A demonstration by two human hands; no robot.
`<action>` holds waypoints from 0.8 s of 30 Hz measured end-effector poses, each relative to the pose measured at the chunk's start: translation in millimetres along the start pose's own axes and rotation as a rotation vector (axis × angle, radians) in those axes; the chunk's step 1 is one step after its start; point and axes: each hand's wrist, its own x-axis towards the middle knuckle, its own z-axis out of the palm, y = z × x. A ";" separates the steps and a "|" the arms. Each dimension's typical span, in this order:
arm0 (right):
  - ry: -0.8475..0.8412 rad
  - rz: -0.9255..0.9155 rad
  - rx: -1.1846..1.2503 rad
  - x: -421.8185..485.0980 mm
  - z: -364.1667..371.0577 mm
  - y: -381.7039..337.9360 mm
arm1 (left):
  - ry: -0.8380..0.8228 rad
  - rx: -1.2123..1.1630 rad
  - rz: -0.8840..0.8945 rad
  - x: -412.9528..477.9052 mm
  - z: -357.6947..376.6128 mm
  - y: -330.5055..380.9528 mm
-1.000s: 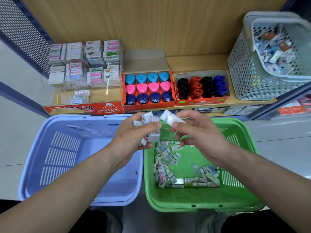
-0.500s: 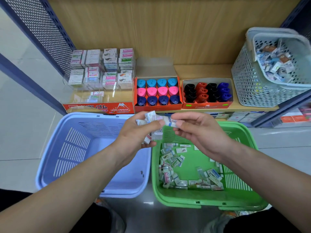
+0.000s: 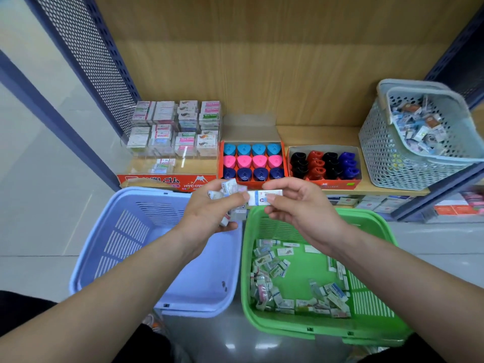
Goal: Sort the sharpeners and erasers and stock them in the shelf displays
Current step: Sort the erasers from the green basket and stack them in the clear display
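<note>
Now the left hand [image 3: 209, 216] holds a bunch of small erasers [image 3: 227, 188], and the right hand [image 3: 301, 208] pinches one white eraser [image 3: 263, 197] above the green basket [image 3: 372, 305].

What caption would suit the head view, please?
Left hand holds several erasers; right hand pinches one eraser above the green basket.

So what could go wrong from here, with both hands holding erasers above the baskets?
The left hand holds a handful of erasers, some poking out below the palm; taking the white eraser that the right hand pinches may loosen that grip. The hands sit over the seam between the blue basket and the green basket, so a dropped piece might land in the wrong one or on the floor.
</note>
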 end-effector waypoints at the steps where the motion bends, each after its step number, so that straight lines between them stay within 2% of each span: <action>1: -0.001 -0.006 -0.009 -0.9 3.8 0.5 | 0.006 -0.001 0.020 -3.2 -4.4 3.9; 6: 0.000 -0.041 -0.099 -7.3 21.1 -3.8 | 0.099 -0.008 0.072 -17.6 -39.2 24.6; 10: -0.026 -0.044 -0.182 2.6 37.9 -14.8 | 0.142 0.095 0.055 -21.9 -76.0 42.0; 19: 0.053 -0.031 -0.244 93.5 82.0 -8.6 | 0.148 0.463 0.169 -12.8 -162.9 63.1; 24: 0.072 0.007 -0.279 149.5 100.1 10.2 | 0.191 0.531 0.138 11.4 -205.5 56.4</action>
